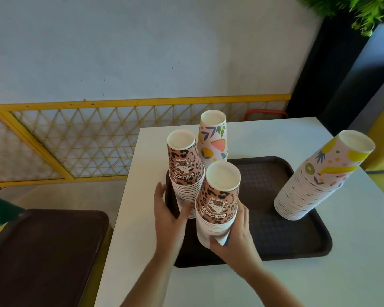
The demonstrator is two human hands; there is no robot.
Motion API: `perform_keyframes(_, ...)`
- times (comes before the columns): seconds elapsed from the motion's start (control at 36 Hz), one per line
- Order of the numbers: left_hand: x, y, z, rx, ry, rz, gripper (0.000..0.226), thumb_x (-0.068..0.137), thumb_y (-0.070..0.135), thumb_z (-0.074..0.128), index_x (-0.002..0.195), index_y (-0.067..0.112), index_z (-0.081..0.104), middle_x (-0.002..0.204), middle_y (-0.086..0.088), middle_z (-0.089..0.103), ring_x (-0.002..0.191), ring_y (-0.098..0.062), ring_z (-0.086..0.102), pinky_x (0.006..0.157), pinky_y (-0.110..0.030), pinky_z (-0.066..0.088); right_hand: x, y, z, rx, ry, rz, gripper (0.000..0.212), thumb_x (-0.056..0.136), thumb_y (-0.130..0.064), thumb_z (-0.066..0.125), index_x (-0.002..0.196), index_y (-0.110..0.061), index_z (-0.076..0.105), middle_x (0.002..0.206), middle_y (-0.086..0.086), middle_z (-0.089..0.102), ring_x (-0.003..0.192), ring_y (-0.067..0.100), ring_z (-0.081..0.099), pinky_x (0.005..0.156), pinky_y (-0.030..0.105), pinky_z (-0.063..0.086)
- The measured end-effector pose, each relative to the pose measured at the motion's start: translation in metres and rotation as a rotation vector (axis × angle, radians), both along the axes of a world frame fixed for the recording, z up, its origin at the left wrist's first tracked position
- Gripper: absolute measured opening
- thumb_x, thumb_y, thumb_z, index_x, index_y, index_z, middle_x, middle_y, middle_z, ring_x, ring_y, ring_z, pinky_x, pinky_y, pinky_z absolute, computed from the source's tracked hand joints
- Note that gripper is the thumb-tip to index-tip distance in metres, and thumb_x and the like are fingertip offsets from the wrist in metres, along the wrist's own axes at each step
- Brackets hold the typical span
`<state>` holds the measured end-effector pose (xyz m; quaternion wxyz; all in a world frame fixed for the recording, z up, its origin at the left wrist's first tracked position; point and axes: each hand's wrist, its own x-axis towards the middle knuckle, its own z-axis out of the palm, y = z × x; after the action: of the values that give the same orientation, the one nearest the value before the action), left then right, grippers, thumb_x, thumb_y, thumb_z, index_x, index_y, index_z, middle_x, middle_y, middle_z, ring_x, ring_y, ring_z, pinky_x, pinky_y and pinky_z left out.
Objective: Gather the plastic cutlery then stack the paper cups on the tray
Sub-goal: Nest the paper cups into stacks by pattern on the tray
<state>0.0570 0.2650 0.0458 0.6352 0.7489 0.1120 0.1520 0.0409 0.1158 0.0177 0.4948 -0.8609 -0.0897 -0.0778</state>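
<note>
A person's right hand [237,231] grips the lower rims of a stack of upturned leopard-print paper cups [218,202], fingers curled round its base, holding it at a slight tilt over the near left part of a dark brown tray [297,235]; whether the stack's bottom touches the tray cannot be told. The left hand [169,213] lies just beside it, fingers fairly straight, the thumb resting against the foot of a second leopard-print stack [185,171] that stands on the tray's left edge, the palm lying along the tray's rim. Behind these two, a third stack with a leaf-and-fruit print [213,136] stands at the tray's far left corner. Well apart, at the tray's right side, a taller stack printed with yellow fruit [319,178] leans rightward in the wide-angle view. All cups sit mouth down, white bases up. The tray rests on a white table [319,284]. To the left, lower down, lies another brown tray [44,251]. Beyond the table runs a yellow lattice fence [75,138] below a pale wall [142,45], with green foliage [353,9] at the upper right corner.
</note>
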Motion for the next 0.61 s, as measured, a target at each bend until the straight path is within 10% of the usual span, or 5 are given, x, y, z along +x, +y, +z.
perform_keyframes(0.08, -0.025, -0.01, -0.005, 0.07, -0.074, 0.129, 0.084, 0.07, 0.078, 0.048, 0.137, 0.033, 0.028, 0.131, 0.028, 0.038, 0.131, -0.008, 0.034, 0.1, -0.016, 0.027, 0.001, -0.024, 0.008, -0.011, 0.069, 0.141, 0.091, 0.068, -0.023, 0.073, 0.133, -0.046, 0.014, 0.135, -0.035, 0.019, 0.129, -0.015, 0.022, 0.102, 0.003, 0.025)
perform_keyframes(0.19, -0.038, -0.028, 0.005, 0.21, -0.191, 0.055, 0.07, 0.075, 0.05, 0.06, 0.133, 0.019, 0.034, 0.132, 0.012, 0.041, 0.124, -0.011, 0.041, 0.096, -0.021, 0.04, 0.022, -0.046, 0.029, 0.121, 0.006, -0.093, 0.07, 0.079, 0.006, 0.061, 0.123, -0.042, 0.035, 0.132, -0.009, 0.045, 0.121, -0.002, 0.044, 0.105, 0.034, 0.041)
perform_keyframes(0.33, -0.028, -0.047, 0.018, 0.26, -0.217, -0.063, 0.085, 0.066, 0.043, 0.075, 0.135, 0.015, 0.034, 0.134, 0.0, 0.046, 0.127, -0.011, 0.045, 0.101, -0.018, 0.042, 0.074, -0.041, 0.073, 0.107, -0.063, -0.144, 0.059, 0.083, -0.016, 0.067, 0.131, -0.03, 0.038, 0.139, -0.005, 0.041, 0.121, 0.004, 0.042, 0.1, 0.03, 0.042)
perform_keyframes(0.47, -0.018, -0.05, 0.017, 0.206, -0.139, -0.109, 0.084, 0.056, 0.05, 0.075, 0.127, 0.051, 0.029, 0.13, 0.027, 0.043, 0.126, 0.004, 0.041, 0.102, -0.016, 0.041, 0.11, -0.02, 0.099, 0.118, 0.051, -0.026, 0.083, 0.073, -0.036, 0.074, 0.142, -0.025, 0.028, 0.149, -0.005, 0.03, 0.134, 0.01, 0.031, 0.106, 0.035, 0.035)
perform_keyframes(0.61, -0.017, -0.049, 0.016, 0.272, -0.122, -0.109, 0.078, 0.057, 0.056, 0.072, 0.123, 0.049, 0.031, 0.12, 0.04, 0.04, 0.118, 0.016, 0.041, 0.093, 0.001, 0.036, 0.122, -0.003, 0.104, 0.196, 0.167, 0.096, 0.103, 0.05, -0.058, 0.068, 0.14, -0.025, 0.03, 0.136, -0.005, 0.044, 0.118, 0.008, 0.043, 0.101, 0.04, 0.043)
